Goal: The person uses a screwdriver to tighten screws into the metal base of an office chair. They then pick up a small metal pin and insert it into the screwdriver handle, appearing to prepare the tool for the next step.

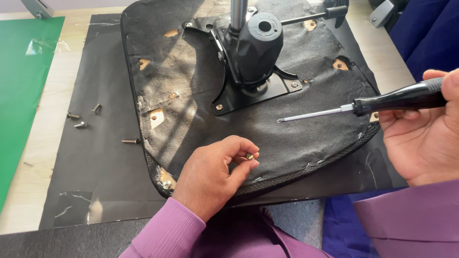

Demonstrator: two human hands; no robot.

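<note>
Left hand (pixel 215 174) is pinching a small screw (pixel 249 156) between fingertips, resting on the upturned seat (pixel 191 95). Right hand (pixel 423 138) is gripping a screwdriver (pixel 363 105) closed, tip hovering over the seat. Loose screws (pixel 81 117) are lying on the bench (pixel 52 157).

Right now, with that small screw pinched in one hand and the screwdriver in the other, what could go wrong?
The screw sits only between the left hand fingertips above the seat underside; it could slip and roll off the edge. The screwdriver in the right hand points its bare tip toward the left hand, so a slip might jab it. Four loose screws on the black mat could get knocked away.
</note>
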